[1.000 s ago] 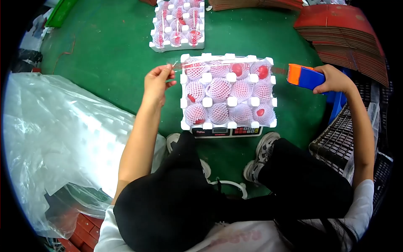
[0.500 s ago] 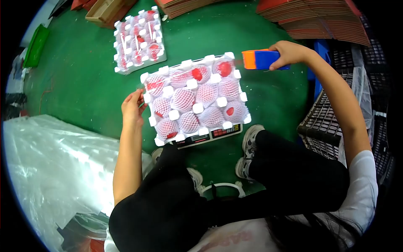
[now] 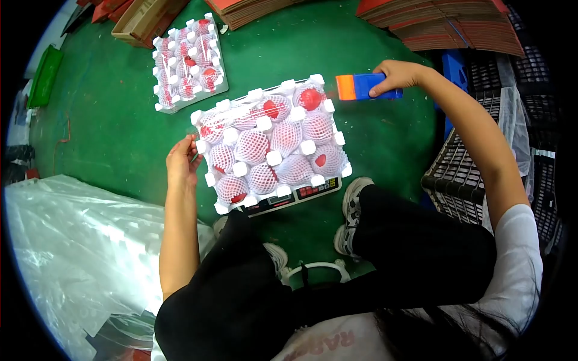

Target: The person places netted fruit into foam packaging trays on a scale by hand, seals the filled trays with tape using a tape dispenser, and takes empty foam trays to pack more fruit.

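A white foam tray (image 3: 274,158) of round red fruit in net sleeves rests on a digital scale (image 3: 319,190) between my feet. My right hand (image 3: 394,78) is closed around a blue and orange tape dispenser (image 3: 364,86), held just off the tray's far right corner. A shiny strip of clear tape (image 3: 241,113) runs along the tray's far row toward the dispenser. At the tray's left edge, my left hand (image 3: 182,159) has its fingertips pinched together at the strip's other end. The tape is hard to see right at those fingers.
A second fruit tray (image 3: 188,63) lies on the green floor farther off. Stacked flat cardboard (image 3: 445,24) and a plastic crate (image 3: 460,174) stand on the right. Plastic sheeting (image 3: 84,240) covers the floor at left, near a green bin (image 3: 45,77). A cardboard box (image 3: 144,21) sits behind.
The whole view has shifted slightly, so everything sits a little farther left. Both hands, the dispenser and the tray keep about the same places relative to each other.
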Available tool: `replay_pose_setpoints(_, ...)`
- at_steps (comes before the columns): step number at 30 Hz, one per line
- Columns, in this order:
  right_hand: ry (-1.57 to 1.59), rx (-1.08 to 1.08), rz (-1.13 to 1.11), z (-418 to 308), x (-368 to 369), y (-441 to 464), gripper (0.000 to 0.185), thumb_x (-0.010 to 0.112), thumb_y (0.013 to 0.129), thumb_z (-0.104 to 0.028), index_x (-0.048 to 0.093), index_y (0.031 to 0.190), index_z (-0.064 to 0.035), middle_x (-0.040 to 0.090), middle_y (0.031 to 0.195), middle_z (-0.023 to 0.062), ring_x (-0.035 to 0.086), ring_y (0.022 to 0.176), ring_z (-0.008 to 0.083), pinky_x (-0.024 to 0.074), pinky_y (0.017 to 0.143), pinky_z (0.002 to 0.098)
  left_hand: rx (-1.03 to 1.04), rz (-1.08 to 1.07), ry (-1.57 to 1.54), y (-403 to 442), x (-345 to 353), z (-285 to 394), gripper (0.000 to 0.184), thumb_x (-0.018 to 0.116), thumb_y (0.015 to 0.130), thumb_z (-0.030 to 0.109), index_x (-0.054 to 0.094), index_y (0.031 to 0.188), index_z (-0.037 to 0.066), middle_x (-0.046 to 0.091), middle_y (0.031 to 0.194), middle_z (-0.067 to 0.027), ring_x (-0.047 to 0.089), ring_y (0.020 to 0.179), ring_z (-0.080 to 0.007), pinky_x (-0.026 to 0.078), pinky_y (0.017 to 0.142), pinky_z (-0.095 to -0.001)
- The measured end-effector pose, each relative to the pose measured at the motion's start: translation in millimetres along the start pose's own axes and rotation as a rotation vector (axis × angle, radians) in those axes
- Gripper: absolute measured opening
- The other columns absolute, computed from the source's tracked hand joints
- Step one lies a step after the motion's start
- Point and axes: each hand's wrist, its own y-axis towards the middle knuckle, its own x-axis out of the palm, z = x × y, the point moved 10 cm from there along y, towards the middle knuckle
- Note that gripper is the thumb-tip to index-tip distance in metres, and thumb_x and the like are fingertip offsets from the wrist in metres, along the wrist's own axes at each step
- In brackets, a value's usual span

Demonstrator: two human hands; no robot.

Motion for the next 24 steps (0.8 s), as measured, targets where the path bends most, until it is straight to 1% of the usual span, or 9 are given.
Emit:
replay_pose_setpoints(6,0.032,-0.056,0.004,21,-7,3,0.052,0.080,0.077,-0.042,0.068,0.099,0.0035,0.070,0.082,0.0097,0.067,0.065,0.0165,0.0546,0.058,0.0300,0.031,0.021,-0.016,-5,-1,5,0.013,0.068,0.091,0.021,0.069,0.091,0.008,0.062,0.075,0.0056,0.054,0.066,-0.0039,0.052,0.061,-0.0237)
replay_pose_setpoints(10,0.141,-0.003,0.044,41,-15,-11,0.049,0.080,0.078,-0.040,0.068,0.098,0.0023,0.068,0.078,0.0088,0.066,0.062,0.0158,0.0539,0.056,0.0297,0.005,0.003,-0.012,4,-3,-3,0.013,0.067,0.092,0.020,0.069,0.091,0.008,0.061,0.075,0.0056,0.054,0.065,-0.0041,0.051,0.058,-0.0213)
replay_pose_setpoints(11,0.158,-0.023,0.041,41,-11,-11,0.046,0.079,0.078,-0.038,0.069,0.097,0.0018,0.068,0.076,0.0081,0.064,0.059,0.0154,0.0535,0.054,0.0289,-0.037,-0.022,-0.032,8,-3,-10,0.013,0.067,0.092,0.020,0.069,0.092,0.007,0.060,0.074,0.0056,0.054,0.065,-0.0043,0.051,0.056,-0.0206)
replay_pose_setpoints(12,0.103,-0.004,0.077,35,-10,-12,0.047,0.080,0.077,-0.040,0.069,0.095,0.0023,0.067,0.073,0.0081,0.064,0.058,0.0153,0.0531,0.052,0.0285,-0.044,-0.018,-0.028,6,-2,-10,0.013,0.067,0.091,0.020,0.069,0.092,0.007,0.059,0.073,0.0055,0.054,0.065,-0.0044,0.051,0.056,-0.0205)
replay_pose_setpoints(14,-0.116,0.015,0.143,28,-10,-6,0.049,0.079,0.075,-0.043,0.069,0.094,0.0013,0.066,0.072,0.0103,0.064,0.055,0.0174,0.0527,0.050,0.0284,-0.062,-0.012,-0.010,3,0,-11,0.013,0.067,0.091,0.020,0.070,0.092,0.007,0.059,0.073,0.0054,0.054,0.065,-0.0046,0.050,0.056,-0.0204)
replay_pose_setpoints(17,-0.383,-0.006,0.236,11,-5,10,0.053,0.077,0.073,-0.049,0.071,0.095,-0.0009,0.068,0.075,0.0137,0.068,0.062,0.0236,0.0550,0.054,0.0353,-0.020,0.030,0.033,3,0,-10,0.013,0.068,0.091,0.020,0.070,0.093,0.008,0.060,0.074,0.0049,0.054,0.065,-0.0062,0.047,0.055,-0.0202)
replay_pose_setpoints(20,-0.692,0.077,0.284,-21,6,21,0.052,0.076,0.072,-0.049,0.073,0.098,-0.0043,0.071,0.081,0.0144,0.070,0.074,0.0288,0.0568,0.064,0.0429,0.051,0.131,0.093,-1,3,-8,0.015,0.067,0.092,0.020,0.070,0.091,0.006,0.062,0.073,0.0032,0.054,0.063,-0.0065,0.044,0.053,-0.0213)
replay_pose_setpoints(23,-0.779,0.124,0.335,-65,18,14,0.048,0.074,0.073,-0.046,0.073,0.099,-0.0064,0.073,0.088,0.0122,0.070,0.085,0.0307,0.0562,0.073,0.0461,0.469,0.089,0.377,2,9,15,0.019,0.065,0.094,0.020,0.070,0.089,0.002,0.064,0.072,0.0016,0.052,0.060,-0.0057,0.041,0.052,-0.0227)
replay_pose_setpoints(24,-0.782,0.141,0.343,-71,20,15,0.044,0.073,0.074,-0.043,0.074,0.098,-0.0068,0.073,0.091,0.0118,0.071,0.086,0.0302,0.0561,0.074,0.0447,0.489,0.074,0.388,6,9,14,0.020,0.065,0.094,0.020,0.070,0.089,0.001,0.063,0.072,0.0014,0.052,0.060,-0.0053,0.041,0.051,-0.0228)
